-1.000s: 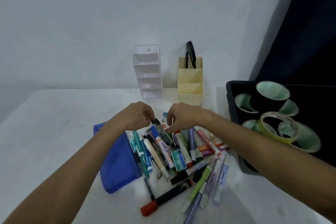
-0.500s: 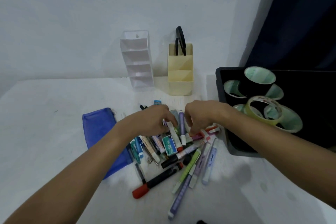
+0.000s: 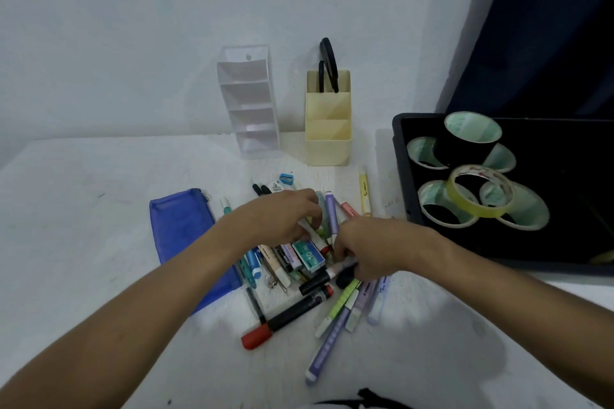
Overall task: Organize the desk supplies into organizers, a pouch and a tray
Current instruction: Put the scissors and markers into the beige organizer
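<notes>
A heap of pens, markers and highlighters [image 3: 335, 309] lies mid-table. My left hand [image 3: 282, 216] reaches into its top, fingers curled round a white marker with a red end [image 3: 315, 237]. My right hand [image 3: 368, 249] is lower right in the heap, fingers curled round a white marker with a black cap [image 3: 320, 279]. A blue mesh pouch [image 3: 186, 236] lies flat to the left. A clear tiered organizer [image 3: 249, 103] and a yellow organizer [image 3: 327, 123] holding black scissors [image 3: 329, 63] stand at the wall. The black tray [image 3: 400, 176] is on the right.
Several tape rolls sit in the tray, a yellow one [image 3: 478, 196] on top. A staples box [image 3: 309, 256], a black marker with a red cap [image 3: 289, 312], a yellow highlighter [image 3: 364, 189] and a blue sharpener [image 3: 287, 179] lie in or near the heap.
Both hands have come down from the heap's far end into its middle. My right hand has moved nearer and now curls round the black-capped marker.
</notes>
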